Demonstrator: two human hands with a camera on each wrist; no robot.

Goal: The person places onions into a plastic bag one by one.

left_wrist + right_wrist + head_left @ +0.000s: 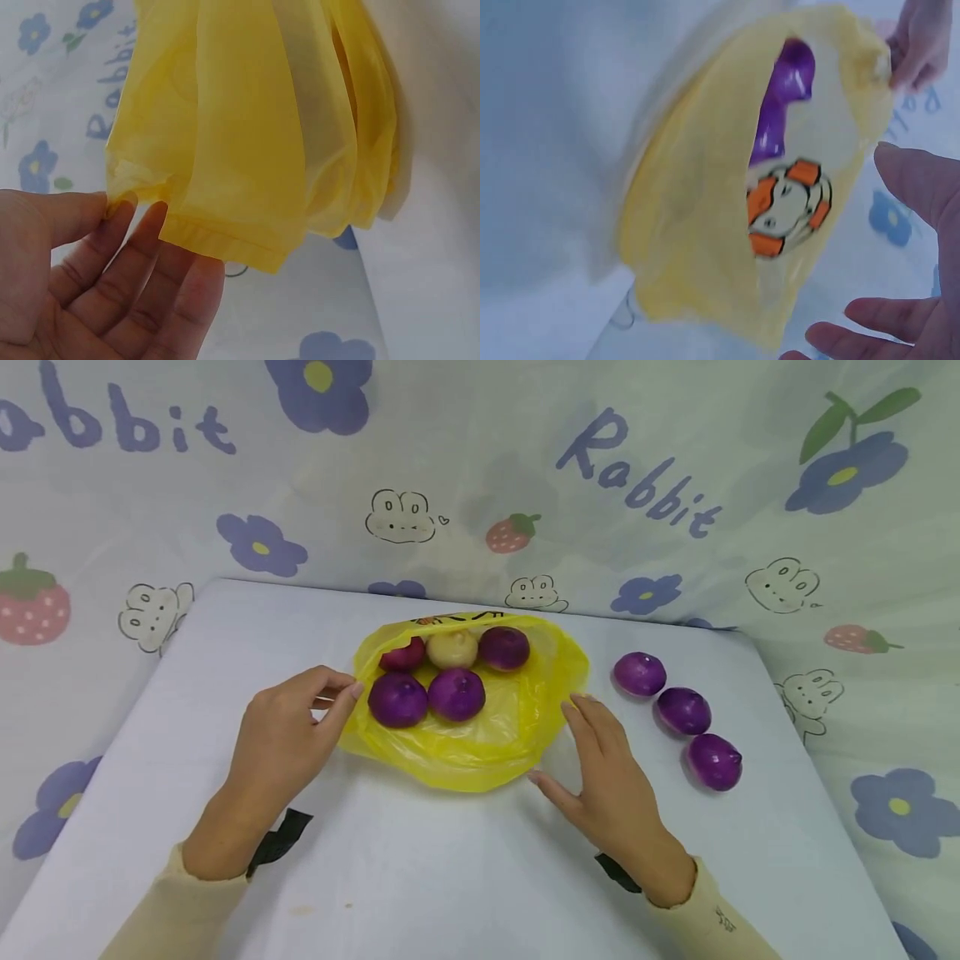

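Pinching the yellow bag (480, 770) by its left edge on the white table (420, 877), your left hand (283, 743) angled inward while your right hand (617, 785) spread loose fingers beside the bag's right side, with five onions (456, 695) inside and three onions (683, 711) to its right.

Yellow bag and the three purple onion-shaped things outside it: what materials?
Yellow bag: likely thin, slightly shiny plastic film, creased and translucent. Purple onion-shaped things: smooth, glossy, with bright highlights; perhaps molded plastic, but real skin isn't ruled out.
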